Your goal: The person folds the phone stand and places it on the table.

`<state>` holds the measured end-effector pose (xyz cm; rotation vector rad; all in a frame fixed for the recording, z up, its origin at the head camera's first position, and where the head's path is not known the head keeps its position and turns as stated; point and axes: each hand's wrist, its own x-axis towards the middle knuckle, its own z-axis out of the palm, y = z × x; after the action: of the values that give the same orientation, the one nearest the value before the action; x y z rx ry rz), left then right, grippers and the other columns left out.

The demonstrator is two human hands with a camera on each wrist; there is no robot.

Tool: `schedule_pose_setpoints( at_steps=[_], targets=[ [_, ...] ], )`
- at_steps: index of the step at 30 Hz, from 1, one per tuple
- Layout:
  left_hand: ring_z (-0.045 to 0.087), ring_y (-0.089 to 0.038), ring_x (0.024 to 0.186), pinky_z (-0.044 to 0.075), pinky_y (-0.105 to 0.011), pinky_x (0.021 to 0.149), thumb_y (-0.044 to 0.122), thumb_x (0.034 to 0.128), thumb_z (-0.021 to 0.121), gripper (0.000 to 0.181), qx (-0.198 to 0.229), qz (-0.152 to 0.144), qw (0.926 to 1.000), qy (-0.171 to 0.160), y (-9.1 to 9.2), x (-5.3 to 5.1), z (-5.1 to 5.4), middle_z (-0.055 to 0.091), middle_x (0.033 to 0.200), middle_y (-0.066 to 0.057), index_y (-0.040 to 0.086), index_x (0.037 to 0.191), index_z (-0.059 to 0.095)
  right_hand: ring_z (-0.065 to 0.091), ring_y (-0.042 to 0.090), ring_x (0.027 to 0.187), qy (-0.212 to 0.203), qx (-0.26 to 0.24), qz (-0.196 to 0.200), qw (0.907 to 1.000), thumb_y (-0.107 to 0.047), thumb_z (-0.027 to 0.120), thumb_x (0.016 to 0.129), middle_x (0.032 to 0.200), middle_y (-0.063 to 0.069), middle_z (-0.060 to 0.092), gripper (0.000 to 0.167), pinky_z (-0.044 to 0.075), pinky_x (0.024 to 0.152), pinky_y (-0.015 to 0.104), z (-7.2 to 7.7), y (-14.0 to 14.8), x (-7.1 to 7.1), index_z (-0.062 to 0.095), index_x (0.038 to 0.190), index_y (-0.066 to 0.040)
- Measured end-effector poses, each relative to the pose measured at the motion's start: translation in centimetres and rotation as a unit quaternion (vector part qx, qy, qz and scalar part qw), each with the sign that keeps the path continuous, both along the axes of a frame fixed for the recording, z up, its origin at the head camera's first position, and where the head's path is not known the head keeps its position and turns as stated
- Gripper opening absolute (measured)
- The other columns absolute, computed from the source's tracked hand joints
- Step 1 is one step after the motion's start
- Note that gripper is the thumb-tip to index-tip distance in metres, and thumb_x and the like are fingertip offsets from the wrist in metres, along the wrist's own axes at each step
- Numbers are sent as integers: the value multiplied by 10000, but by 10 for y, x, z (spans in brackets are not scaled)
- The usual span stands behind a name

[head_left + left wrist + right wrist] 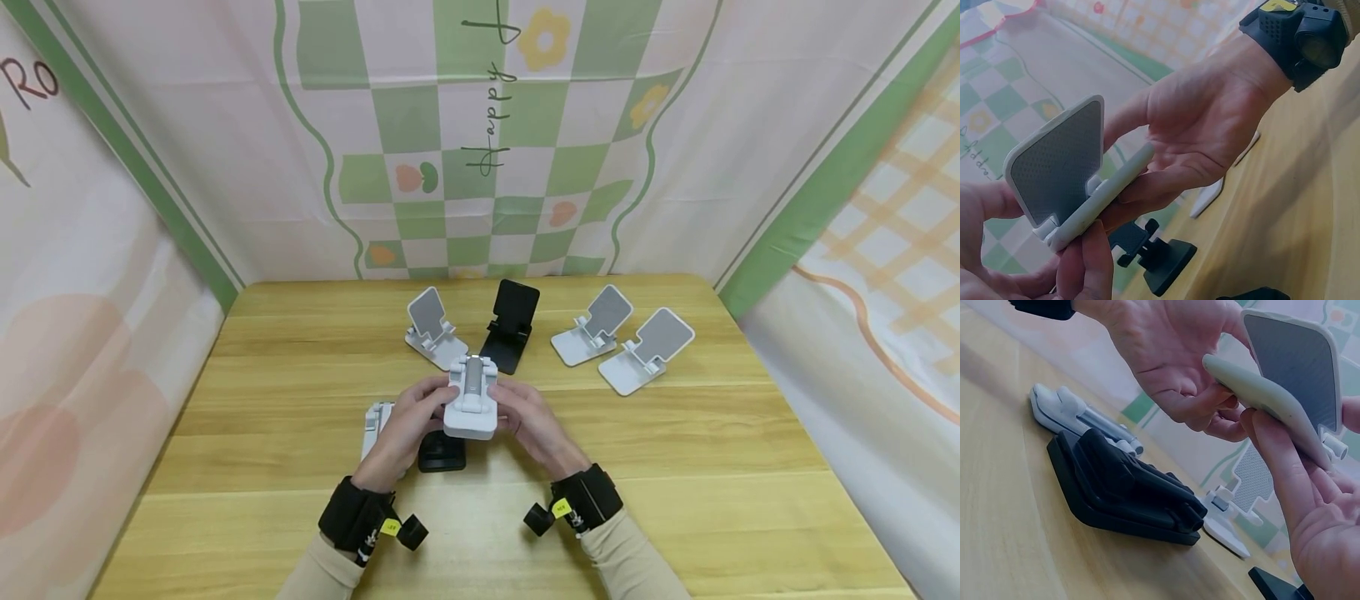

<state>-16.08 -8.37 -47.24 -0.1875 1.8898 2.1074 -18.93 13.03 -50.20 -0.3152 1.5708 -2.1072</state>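
A white phone stand (471, 400) with a grey pad is held up above the table between both hands. My left hand (408, 417) grips its left side, the thumb on its edge. On the opposite side my right hand (531, 418) holds it between thumb and fingers. In the left wrist view the stand's padded plate (1063, 165) is tilted away from its base (1104, 199), leaving a wedge between them. Below the hands lies a folded black phone stand (1125, 487), beside a folded white phone stand (1082, 419), partly hidden by my left hand in the head view.
Unfolded stands stand along the back of the wooden table (277, 400): a white one (433, 327) at left, a black one (512, 323), then two white ones, the nearer (647, 350) and the farther (595, 325). A patterned curtain (480, 150) hangs behind.
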Motion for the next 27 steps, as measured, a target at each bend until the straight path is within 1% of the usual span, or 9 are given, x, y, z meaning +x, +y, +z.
schedule_pose_setpoints(
  at_steps=[7, 15, 21, 27],
  targets=[
    [587, -180, 943, 524, -292, 868, 230, 1023, 625, 512, -69, 4, 10000, 45, 1, 0, 1, 613, 1294, -177, -23, 1454, 514, 730, 122, 959, -65, -157, -79, 9998, -133, 460, 1071, 1099, -8, 756, 517, 615, 807, 276, 2, -2, 1, 381, 1454, 206],
    [627, -154, 908, 540, -267, 821, 182, 1018, 632, 486, 23, -25, 9999, 157, 1, 0, -1, 644, 1255, -178, -33, 1441, 526, 730, 139, 972, -26, -189, -65, 9998, -105, 482, 1070, 1112, 4, 754, 471, 618, 827, 304, 1, 0, 1, 429, 1436, 186],
    [635, -175, 968, 548, -287, 845, 182, 1028, 621, 487, -54, -93, 9997, 208, 1, 0, -3, 632, 1300, -191, -30, 1454, 513, 737, 152, 960, 26, -135, -79, 9999, -73, 484, 1066, 1107, 4, 754, 433, 622, 828, 320, 1, -1, 2, 456, 1415, 182],
    [637, -189, 1033, 553, -326, 897, 180, 1043, 606, 470, -112, -167, 9996, 189, 0, 0, -4, 626, 1314, -176, -8, 1462, 511, 745, 160, 960, -13, -87, -150, 9998, -64, 510, 1056, 1107, 1, 758, 438, 623, 828, 325, 1, -1, 2, 458, 1413, 183]
  ],
)
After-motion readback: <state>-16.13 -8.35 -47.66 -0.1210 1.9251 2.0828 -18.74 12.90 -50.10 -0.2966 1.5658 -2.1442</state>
